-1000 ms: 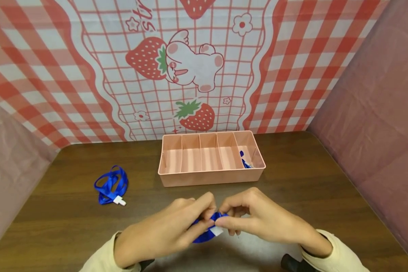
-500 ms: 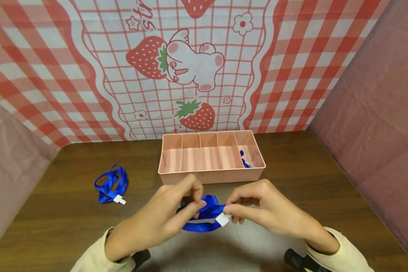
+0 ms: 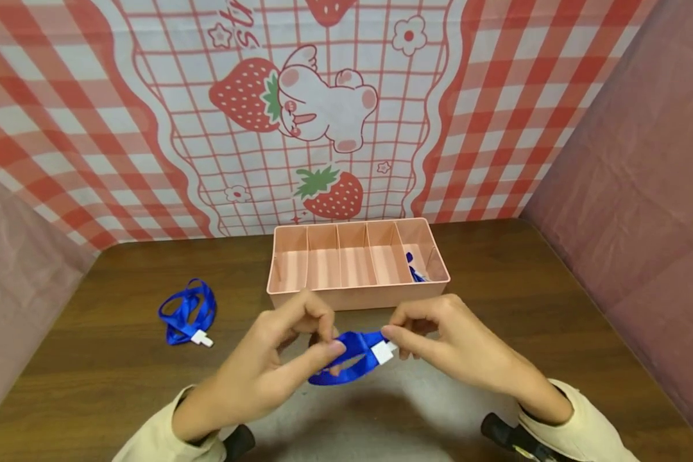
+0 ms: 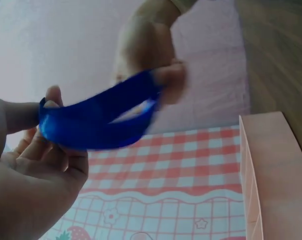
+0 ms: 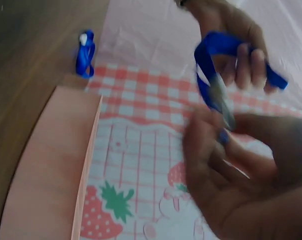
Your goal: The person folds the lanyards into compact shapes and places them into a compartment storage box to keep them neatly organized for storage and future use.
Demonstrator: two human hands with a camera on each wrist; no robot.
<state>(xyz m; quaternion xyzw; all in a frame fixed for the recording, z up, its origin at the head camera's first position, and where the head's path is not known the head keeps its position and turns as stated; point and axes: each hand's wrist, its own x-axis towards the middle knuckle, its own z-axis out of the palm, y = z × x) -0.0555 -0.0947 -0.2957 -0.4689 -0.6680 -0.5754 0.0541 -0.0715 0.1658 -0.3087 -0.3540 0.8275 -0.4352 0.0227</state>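
A blue ribbon lanyard with a white plastic clip is stretched between both hands, in front of the box. My left hand pinches the gathered loops between thumb and fingers. At the clip end, my right hand pinches the ribbon between thumb and forefinger. The left wrist view shows the lanyard as a flat band running between the hands. In the right wrist view the clip is blurred beside the right fingertips.
A pink box with several compartments stands at the table's back; its rightmost compartment holds a blue-and-white item. Another blue lanyard with a white clip lies coiled on the wooden table at left. A strawberry-print cloth hangs behind.
Both hands have drawn apart and risen slightly toward the box. The lanyard between them, bunched up before, is now spread out, with its white clip in plain view.
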